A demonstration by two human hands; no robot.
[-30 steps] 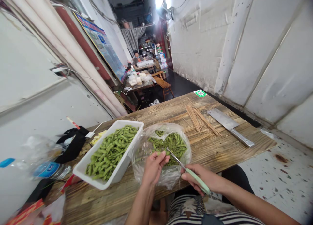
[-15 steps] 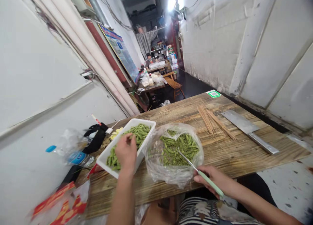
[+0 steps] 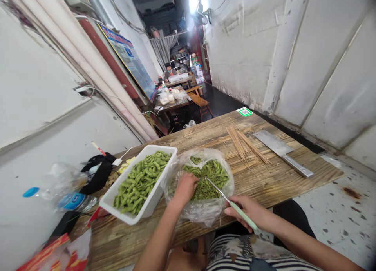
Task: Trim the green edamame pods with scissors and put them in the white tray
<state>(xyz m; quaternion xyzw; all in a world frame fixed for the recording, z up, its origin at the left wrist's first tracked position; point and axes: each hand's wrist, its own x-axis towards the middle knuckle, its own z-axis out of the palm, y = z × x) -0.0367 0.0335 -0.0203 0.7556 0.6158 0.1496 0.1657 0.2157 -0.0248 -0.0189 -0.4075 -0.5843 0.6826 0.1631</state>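
My left hand point(image 3: 187, 185) reaches into a clear plastic bag point(image 3: 202, 216). Its fingers are bent together at the green soybean pods point(image 3: 217, 172) inside, and whatever they pinch is hidden. Over the bag's near right rim, my right hand point(image 3: 245, 210) grips a slim metal tool with a pale green handle point(image 3: 242, 215). The tool's tip points at the pods; I cannot make out whether it is a knife. Left of the bag, a white plastic tub point(image 3: 129, 219) holds a heap of whole pods point(image 3: 142, 180).
Thin wooden skewers point(image 3: 243, 147) and a cleaver point(image 3: 274, 143) lie on the wooden table point(image 3: 264, 188). A QR card point(image 3: 244, 111) is at the far edge. A water bottle point(image 3: 73, 200) and a red-and-white packet point(image 3: 67, 251) are at left. A person point(image 3: 169, 71) sits far back.
My left hand has moved right, from the pods in the white tub to those in the plastic bag. My right hand keeps its grip on the tool. The camera view has shifted.
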